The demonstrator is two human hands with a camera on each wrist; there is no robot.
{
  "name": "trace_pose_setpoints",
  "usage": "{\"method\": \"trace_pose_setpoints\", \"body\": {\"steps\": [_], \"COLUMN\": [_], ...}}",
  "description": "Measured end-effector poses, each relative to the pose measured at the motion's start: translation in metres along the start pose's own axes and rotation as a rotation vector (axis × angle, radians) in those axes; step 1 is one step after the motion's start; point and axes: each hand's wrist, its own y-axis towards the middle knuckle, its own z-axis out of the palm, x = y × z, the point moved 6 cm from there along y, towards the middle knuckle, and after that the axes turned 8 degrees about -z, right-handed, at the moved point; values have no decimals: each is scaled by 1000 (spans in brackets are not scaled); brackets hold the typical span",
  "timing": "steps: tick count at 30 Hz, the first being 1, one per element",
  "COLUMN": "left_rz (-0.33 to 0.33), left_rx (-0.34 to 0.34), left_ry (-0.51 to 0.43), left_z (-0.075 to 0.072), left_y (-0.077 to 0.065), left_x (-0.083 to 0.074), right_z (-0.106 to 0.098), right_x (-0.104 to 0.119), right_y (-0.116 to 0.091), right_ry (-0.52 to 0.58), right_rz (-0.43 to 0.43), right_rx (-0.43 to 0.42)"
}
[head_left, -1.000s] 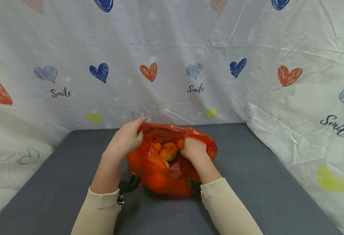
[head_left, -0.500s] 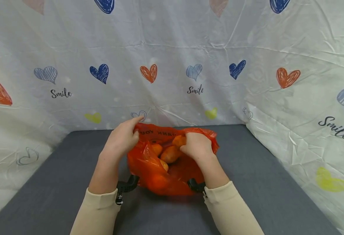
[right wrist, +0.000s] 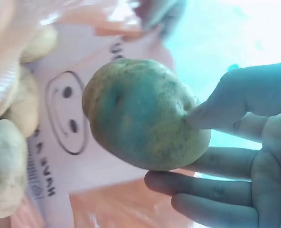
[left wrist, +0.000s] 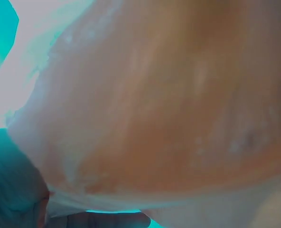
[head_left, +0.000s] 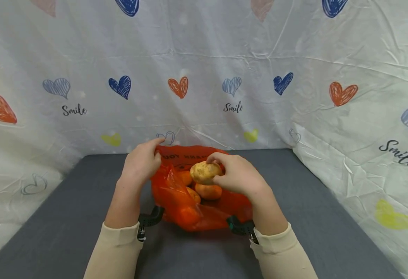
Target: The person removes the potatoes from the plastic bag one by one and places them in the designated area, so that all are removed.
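Note:
Between the thumb and fingers of my right hand (head_left: 240, 174) is a potato (head_left: 203, 173), raised over the mouth of a red plastic bag (head_left: 176, 197). The right wrist view shows this pale brown potato (right wrist: 140, 114) up close, with printed lettering and a face on the bag behind it. My left hand (head_left: 139, 162) grips the bag's rim at the left, index finger pointing forward. More potatoes (head_left: 208, 191) lie inside the bag, tinted orange by the plastic. Blurred bag plastic (left wrist: 154, 109) fills most of the left wrist view.
The bag rests on a dark grey tabletop (head_left: 75, 217). A white curtain (head_left: 204, 112) printed with hearts and words hangs behind the table and along its sides.
My right hand has come up out of the bag and back toward the right, bringing a potato with it. My left hand has shifted slightly left, still at the rim.

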Motion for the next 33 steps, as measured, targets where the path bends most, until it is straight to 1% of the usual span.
{"method": "trace_pose_setpoints", "body": {"steps": [4,8,11,13,15,19,22,25,28,33], "left_rz": [-23,-54,-93,-110,-108,-54,-13,9,-6,-88], "left_rx": [-71,-131,-153,-163,-166,-160,-134,-120,-129,-180], "left_ry": [15,3,-15,-26,-34,-45,-42,-22,3,5], "left_z": [-7,-13,-17,-20,-22,-21,-16,-13,-13,-22], "left_y": [0,0,0,0,0,0,-2,-3,-3,-2], "left_x": [5,13,20,23,25,22,17,11,11,23], "right_z": [-16,-29,-36,-42,-47,-56,-60,-63,-66,-69], "right_x": [-4,-12,-21,-26,-31,-42,-49,-56,-65,-81], "right_y": [-8,-15,-19,-22,-24,-28,-30,-32,-34,-37], "right_ry": [100,240,359,414,454,458,464,487,511,534], "right_rz": [-10,-5,-26,-44,-59,-42,-29,-23,-8,35], "right_rx": [-48,-77,-103,-125,-145,-170,-181,-192,-202,-222]}}
